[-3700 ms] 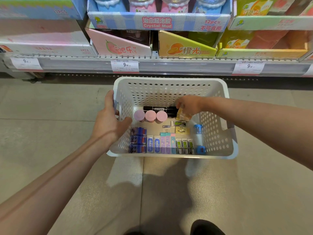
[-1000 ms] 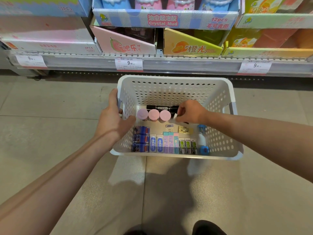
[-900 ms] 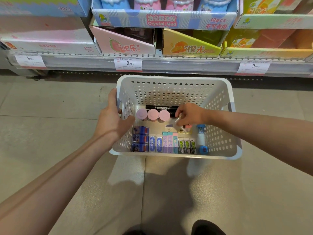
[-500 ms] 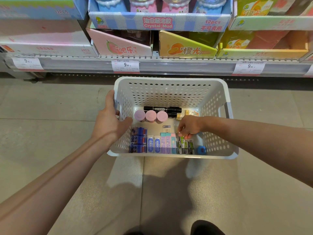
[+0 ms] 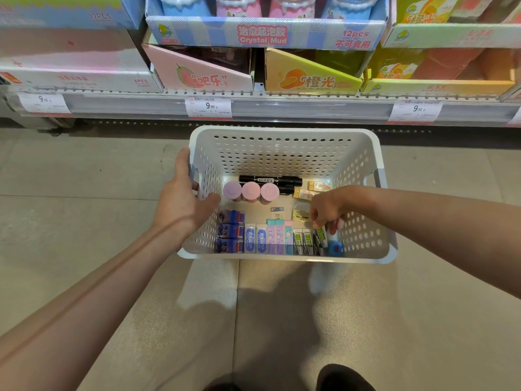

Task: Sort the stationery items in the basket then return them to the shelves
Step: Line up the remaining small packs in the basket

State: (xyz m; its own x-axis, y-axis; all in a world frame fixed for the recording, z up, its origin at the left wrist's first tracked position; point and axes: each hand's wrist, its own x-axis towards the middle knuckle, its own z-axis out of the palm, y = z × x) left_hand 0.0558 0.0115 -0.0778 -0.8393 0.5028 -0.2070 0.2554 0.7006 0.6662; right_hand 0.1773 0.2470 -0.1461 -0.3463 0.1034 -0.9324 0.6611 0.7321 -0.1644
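A white perforated basket stands on the floor below the shelves. My left hand grips its left rim. Inside, black markers lie at the back behind three pink round caps, with yellow erasers to their right. Along the front run blue-red boxes, blue-white erasers, pastel erasers and green-black erasers. My right hand reaches down at the right end of that row. Its curled fingertips pinch a tilted green-black eraser.
A blue-capped white tube lies in the basket's front right corner. The shelf edge with price tags runs behind the basket, carrying display boxes of Crystal Mud. Grey floor tiles surround the basket. A dark shoe shows at the bottom.
My right hand has moved from the back of the basket by the markers to the front row's right end, leaving the yellow erasers at the back. My left hand has kept its grip.
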